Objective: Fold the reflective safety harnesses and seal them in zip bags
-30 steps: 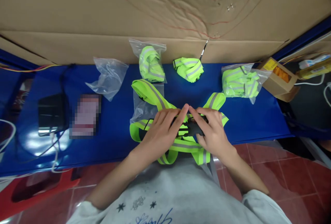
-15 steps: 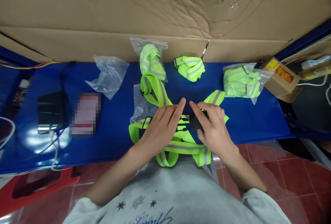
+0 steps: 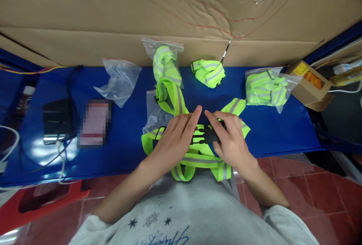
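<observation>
A neon yellow-green reflective harness with grey stripes lies crossed on the table in front of me. My left hand is closed on the black pronged buckle half, its thumb hidden underneath. In my right hand is the black socket buckle half, pinched between finger and thumb. The prong tips meet the socket's mouth, with the prongs still showing between the halves. Both index fingers point forward over the buckle. A black strap slider sits left of my left hand.
Bagged reflective straps and another bagged bundle lie at the back, with an unbagged strap roll between. Clear plastic bags, a blurred phone and a black device are left. A cardboard box stands right.
My right hand has moved slightly left, bringing the socket half closer to the prongs. The gap between the buckle halves has narrowed. The view has shifted slightly.
</observation>
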`<state>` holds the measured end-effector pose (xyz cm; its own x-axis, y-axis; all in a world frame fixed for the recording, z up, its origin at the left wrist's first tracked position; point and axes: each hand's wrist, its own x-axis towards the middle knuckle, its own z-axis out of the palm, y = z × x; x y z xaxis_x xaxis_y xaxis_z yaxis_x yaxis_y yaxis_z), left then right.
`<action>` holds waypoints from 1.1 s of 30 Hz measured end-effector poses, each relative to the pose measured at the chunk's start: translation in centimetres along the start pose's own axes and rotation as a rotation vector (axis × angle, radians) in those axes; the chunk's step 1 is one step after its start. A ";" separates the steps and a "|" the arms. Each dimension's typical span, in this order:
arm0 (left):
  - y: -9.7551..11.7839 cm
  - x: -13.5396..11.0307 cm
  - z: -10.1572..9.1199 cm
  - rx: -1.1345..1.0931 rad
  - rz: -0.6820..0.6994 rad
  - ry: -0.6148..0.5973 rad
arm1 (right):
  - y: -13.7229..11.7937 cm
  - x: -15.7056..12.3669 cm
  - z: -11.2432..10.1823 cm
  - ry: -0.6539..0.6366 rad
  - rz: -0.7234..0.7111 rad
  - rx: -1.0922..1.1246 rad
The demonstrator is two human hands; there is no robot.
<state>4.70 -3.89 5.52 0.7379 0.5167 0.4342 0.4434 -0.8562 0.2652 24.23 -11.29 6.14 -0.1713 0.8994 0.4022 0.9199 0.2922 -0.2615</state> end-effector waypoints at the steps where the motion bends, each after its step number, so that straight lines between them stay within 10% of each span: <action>1: 0.1 0.1 0.1 -0.008 -0.003 0.002 | -0.3 0.1 0.1 0.004 0.000 0.000; 8: 0.3 2.4 -1.3 -0.151 -0.042 0.069 | -1.7 2.8 -0.2 0.080 0.047 0.052; 18: -4.9 8.8 -9.7 -0.693 -0.050 0.126 | 0.5 12.8 -6.5 0.323 -0.047 0.677; 25: -5.4 10.1 -8.5 -1.341 -0.376 0.160 | 4.2 14.9 -6.5 -0.150 -0.112 1.205; 33: -7.5 10.3 -7.6 -1.716 -0.504 0.085 | 4.8 15.9 -3.4 -0.350 0.241 1.488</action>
<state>5.09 7.86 14.54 0.6618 0.7472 0.0604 -0.4175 0.3004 0.8576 27.12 3.30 14.29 -0.3423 0.9376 0.0608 -0.1962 -0.0080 -0.9805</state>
